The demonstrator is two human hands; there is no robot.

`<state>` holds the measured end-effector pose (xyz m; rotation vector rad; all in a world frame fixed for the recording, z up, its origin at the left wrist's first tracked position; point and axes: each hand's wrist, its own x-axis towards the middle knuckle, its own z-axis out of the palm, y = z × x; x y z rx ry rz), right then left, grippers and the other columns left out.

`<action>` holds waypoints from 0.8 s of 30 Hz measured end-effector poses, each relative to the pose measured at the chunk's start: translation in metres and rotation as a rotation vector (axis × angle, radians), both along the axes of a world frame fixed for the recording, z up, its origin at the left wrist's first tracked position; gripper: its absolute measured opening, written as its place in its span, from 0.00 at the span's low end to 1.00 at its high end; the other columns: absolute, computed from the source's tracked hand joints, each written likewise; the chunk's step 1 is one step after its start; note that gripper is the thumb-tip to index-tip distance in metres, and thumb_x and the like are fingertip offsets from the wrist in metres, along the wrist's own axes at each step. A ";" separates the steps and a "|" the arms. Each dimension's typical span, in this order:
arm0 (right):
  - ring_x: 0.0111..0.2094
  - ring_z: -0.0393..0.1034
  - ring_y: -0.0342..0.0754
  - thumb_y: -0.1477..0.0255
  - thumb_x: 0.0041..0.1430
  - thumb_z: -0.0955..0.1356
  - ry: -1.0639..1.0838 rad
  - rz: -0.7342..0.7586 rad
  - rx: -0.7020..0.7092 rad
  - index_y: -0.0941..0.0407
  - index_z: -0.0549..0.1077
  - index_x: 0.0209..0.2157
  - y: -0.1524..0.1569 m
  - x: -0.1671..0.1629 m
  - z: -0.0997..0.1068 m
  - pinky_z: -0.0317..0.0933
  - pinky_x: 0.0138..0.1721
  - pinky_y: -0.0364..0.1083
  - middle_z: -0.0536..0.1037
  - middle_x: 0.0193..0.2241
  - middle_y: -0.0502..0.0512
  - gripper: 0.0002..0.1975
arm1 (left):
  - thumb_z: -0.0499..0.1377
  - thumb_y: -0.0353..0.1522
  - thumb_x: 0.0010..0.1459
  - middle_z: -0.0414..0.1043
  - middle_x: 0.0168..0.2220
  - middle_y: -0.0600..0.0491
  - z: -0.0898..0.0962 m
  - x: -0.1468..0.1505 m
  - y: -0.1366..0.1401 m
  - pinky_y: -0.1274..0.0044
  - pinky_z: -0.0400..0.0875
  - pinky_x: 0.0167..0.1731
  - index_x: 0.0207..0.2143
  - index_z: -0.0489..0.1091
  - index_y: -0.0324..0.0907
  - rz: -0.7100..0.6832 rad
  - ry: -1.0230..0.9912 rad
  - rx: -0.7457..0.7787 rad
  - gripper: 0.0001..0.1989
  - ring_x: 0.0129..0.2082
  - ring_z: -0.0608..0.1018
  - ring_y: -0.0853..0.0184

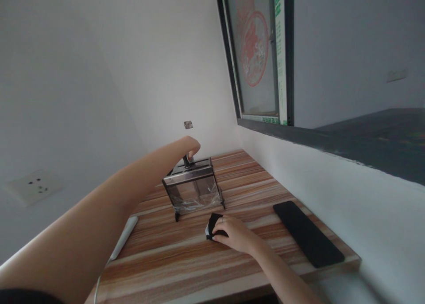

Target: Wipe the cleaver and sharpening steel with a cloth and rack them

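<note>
On the table stands a clear-sided box (195,191) with a dark frame, slotted top and small black feet; wrinkled clear film shows on its front. My left hand (191,145) reaches over to the top and is closed around a short dark upright handle (187,161). Part of that grip is hidden by the hand itself. Closer to me, my right hand (234,234) is closed on a small black piece (215,220) with a pale edge, perhaps a folded cloth. It rests on the tabletop in front of the box.
The wood-striped table (239,266) meets walls at the left and right. A long black flat slab (307,233) lies along the right wall. A white power strip (124,237) with a cord lies at left. A dark-framed window (262,51) stands above the right side.
</note>
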<state>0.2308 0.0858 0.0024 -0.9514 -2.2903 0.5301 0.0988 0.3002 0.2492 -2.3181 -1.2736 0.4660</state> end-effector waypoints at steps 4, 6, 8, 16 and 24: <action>0.43 0.71 0.50 0.69 0.57 0.68 0.007 0.003 0.004 0.52 0.79 0.38 -0.001 0.000 0.002 0.60 0.45 0.45 0.80 0.39 0.52 0.08 | 0.71 0.40 0.29 0.78 0.26 0.51 0.000 0.003 -0.004 0.72 0.68 0.38 0.30 0.79 0.45 0.113 0.071 -0.015 0.20 0.34 0.76 0.60; 0.43 0.71 0.50 0.68 0.57 0.68 0.007 0.004 0.004 0.52 0.79 0.38 -0.001 0.000 0.002 0.60 0.45 0.45 0.80 0.39 0.52 0.08 | 0.71 0.40 0.29 0.78 0.27 0.52 -0.001 0.004 -0.007 0.72 0.68 0.38 0.29 0.78 0.46 0.154 0.098 -0.015 0.20 0.34 0.76 0.60; 0.43 0.71 0.49 0.68 0.57 0.68 0.005 0.007 0.003 0.52 0.79 0.38 -0.001 0.001 0.001 0.60 0.45 0.45 0.80 0.39 0.52 0.09 | 0.72 0.39 0.28 0.78 0.26 0.52 -0.002 0.006 -0.009 0.71 0.69 0.38 0.28 0.78 0.46 0.197 0.127 -0.010 0.19 0.34 0.76 0.59; 0.43 0.71 0.49 0.70 0.57 0.68 0.003 0.009 0.007 0.52 0.78 0.38 0.000 0.000 -0.001 0.60 0.45 0.45 0.80 0.39 0.52 0.08 | 0.72 0.26 0.24 0.78 0.31 0.45 -0.009 0.017 -0.016 0.59 0.67 0.42 0.21 0.77 0.41 0.309 0.183 0.028 0.15 0.40 0.76 0.46; 0.43 0.71 0.49 0.69 0.57 0.68 -0.001 0.003 0.000 0.52 0.79 0.38 0.000 0.001 0.000 0.60 0.45 0.45 0.80 0.39 0.52 0.08 | 0.74 0.29 0.18 0.79 0.34 0.48 -0.007 0.016 -0.020 0.60 0.67 0.42 0.30 0.79 0.49 0.277 0.152 0.015 0.27 0.43 0.75 0.45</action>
